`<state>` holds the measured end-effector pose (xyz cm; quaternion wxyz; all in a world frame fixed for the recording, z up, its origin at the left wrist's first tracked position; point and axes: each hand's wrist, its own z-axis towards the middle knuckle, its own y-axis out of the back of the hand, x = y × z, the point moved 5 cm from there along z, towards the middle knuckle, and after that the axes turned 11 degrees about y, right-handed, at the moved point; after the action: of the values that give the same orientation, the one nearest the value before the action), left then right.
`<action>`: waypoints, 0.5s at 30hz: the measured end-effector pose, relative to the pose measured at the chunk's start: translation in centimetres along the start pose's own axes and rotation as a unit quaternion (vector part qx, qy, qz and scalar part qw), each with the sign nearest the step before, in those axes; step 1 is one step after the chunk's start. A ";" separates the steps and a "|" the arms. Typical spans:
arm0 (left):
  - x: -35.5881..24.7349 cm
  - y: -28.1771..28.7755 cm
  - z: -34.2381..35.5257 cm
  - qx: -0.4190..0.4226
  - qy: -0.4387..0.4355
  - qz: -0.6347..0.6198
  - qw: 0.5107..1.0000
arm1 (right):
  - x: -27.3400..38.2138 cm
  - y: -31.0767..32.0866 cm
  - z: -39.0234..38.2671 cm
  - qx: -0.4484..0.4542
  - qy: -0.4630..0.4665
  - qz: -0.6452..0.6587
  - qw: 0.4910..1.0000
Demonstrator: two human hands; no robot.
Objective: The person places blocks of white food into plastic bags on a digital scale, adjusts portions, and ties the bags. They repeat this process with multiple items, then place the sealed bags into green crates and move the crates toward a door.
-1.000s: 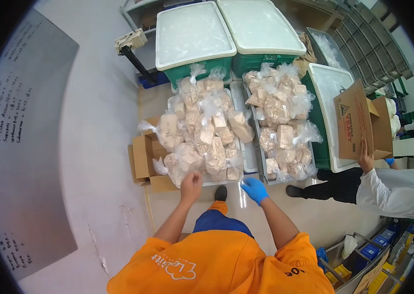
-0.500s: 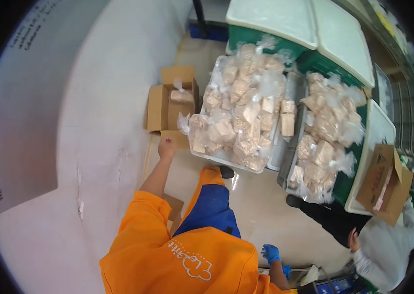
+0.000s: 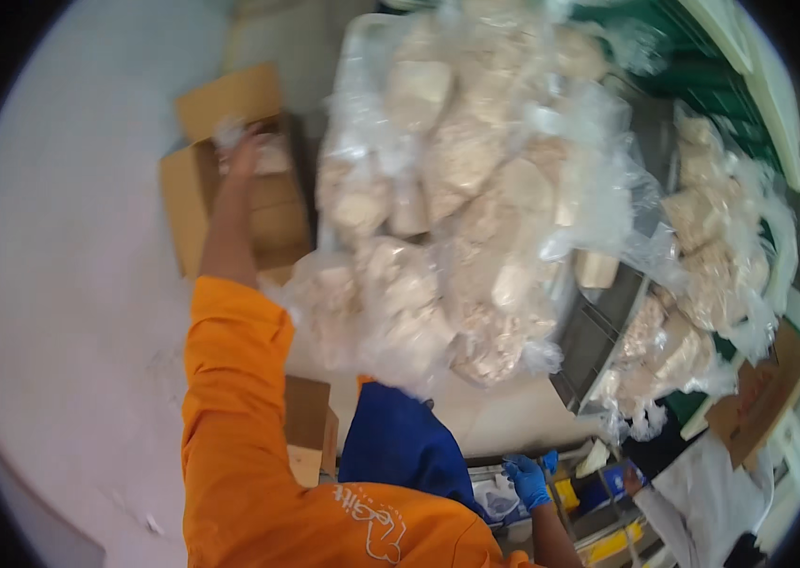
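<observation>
My left arm reaches far forward into an open cardboard box (image 3: 187, 204) at the left. My bare left hand (image 3: 246, 154) is at a clear plastic bag with pale contents (image 3: 272, 154) inside that box, and motion blur hides how its fingers lie. Lower down at the right, my right hand (image 3: 527, 481) wears a blue glove and hangs near a rack, with its fingers loosely apart and nothing visible in them. Beside the box, clear bags of beige pieces and blocks (image 3: 475, 189) are heaped on a white tray (image 3: 354, 71).
Another heap of similar bags (image 3: 712, 237) fills a grey crate at the right. Below my left arm stands another cardboard box (image 3: 307, 412). A person in a pale top (image 3: 703, 492) is at the lower right, near a tilted cardboard box (image 3: 759, 398). A white wall (image 3: 78, 284) runs along the left.
My left hand has moved from beside the box's near flap into the box, at the bag. My body has leaned forward, so the heaped bags appear closer. The gloved hand still hangs low.
</observation>
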<state>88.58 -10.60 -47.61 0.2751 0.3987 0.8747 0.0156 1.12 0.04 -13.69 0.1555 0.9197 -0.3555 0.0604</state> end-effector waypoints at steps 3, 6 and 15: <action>0.4 -0.9 1.7 -0.008 -0.006 -0.098 0.995 | 1.3 0.6 -0.5 -0.040 -0.023 -0.039 0.998; 2.6 6.6 3.3 -0.062 -0.040 -0.126 0.989 | 4.8 1.2 -0.3 -0.023 -0.039 -0.010 0.999; -6.9 7.1 -20.1 -0.003 -0.063 -0.475 0.878 | 7.4 -0.9 -3.7 -0.041 0.017 0.094 0.995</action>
<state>87.20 -6.72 -25.56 0.3046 -0.0658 0.9399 -0.1397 7.18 -2.81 -8.81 0.1925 0.8737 -0.4401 0.0763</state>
